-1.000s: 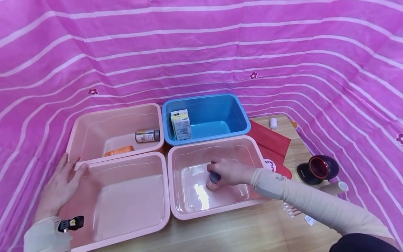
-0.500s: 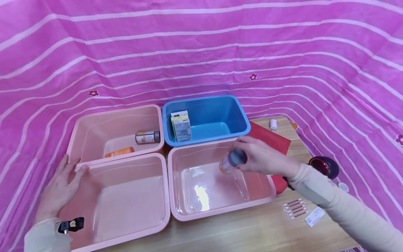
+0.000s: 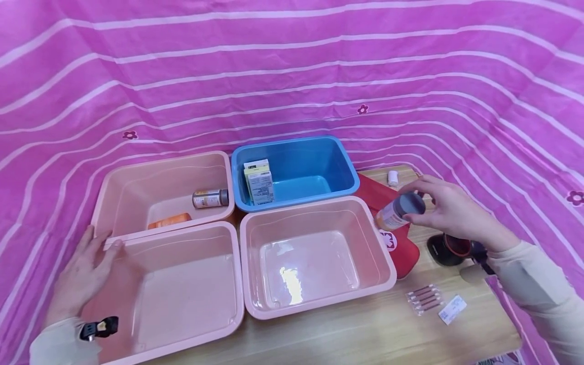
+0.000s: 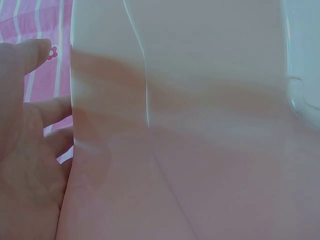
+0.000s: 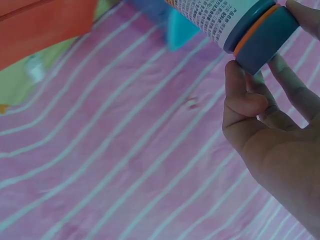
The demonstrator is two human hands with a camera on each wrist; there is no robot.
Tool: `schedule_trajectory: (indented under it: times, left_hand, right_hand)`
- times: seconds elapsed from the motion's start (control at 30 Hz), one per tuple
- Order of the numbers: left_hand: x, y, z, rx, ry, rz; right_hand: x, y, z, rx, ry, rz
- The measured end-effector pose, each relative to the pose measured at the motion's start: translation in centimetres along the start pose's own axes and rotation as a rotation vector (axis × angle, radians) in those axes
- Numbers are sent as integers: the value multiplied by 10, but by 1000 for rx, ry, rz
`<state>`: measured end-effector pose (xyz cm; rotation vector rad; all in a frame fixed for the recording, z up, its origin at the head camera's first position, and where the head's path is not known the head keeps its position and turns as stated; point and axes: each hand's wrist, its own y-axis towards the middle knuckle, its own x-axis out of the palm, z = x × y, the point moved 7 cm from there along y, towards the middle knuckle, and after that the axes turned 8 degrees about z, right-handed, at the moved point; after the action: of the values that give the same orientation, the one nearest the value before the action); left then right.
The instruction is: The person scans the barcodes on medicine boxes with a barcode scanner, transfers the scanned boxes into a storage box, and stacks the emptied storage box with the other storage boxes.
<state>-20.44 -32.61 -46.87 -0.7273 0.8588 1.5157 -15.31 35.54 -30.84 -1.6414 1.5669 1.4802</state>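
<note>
My right hand (image 3: 451, 213) pinches a pill bottle (image 3: 391, 215) by its grey cap, above the red pouch (image 3: 408, 253) and beside the right wall of the front right pink bin (image 3: 315, 268). In the right wrist view, thumb and fingertips press the cap (image 5: 267, 42), which has an orange ring under it; printed text covers the label. My left hand (image 3: 79, 279) rests at the outer left corner of the front left pink bin (image 3: 191, 284), fingers extended. In the left wrist view, several fingers (image 4: 55, 110) pass behind the bin's wall.
A similar bottle (image 3: 210, 198) and an orange item (image 3: 170, 221) lie in the back left pink bin (image 3: 137, 177). Small boxes (image 3: 259, 183) stand in the blue bin (image 3: 315, 157). Rightward are a white roll (image 3: 393, 177), cotton swabs (image 3: 424, 298), a white packet (image 3: 452, 309) and a black device (image 3: 444, 250).
My right hand has lifted the pill bottle out of the front right pink bin and carried it rightward over the red pouch. The left hand stays in place.
</note>
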Motion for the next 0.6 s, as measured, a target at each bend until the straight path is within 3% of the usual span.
schedule_trajectory:
  times: [0.27, 0.47, 0.6]
  left_hand:
    - [0, -1, -3, -8, 4, -14]
    - [0, -1, -2, -16, 7, -13]
    - [-1, 0, 0, -2, 3, 3]
  right_hand:
    - [3, -30, 55, 135, -64, -30]
    - [15, -55, 100, 310, -28, -94]
    - [21, -71, 128, 358, -13, -86]
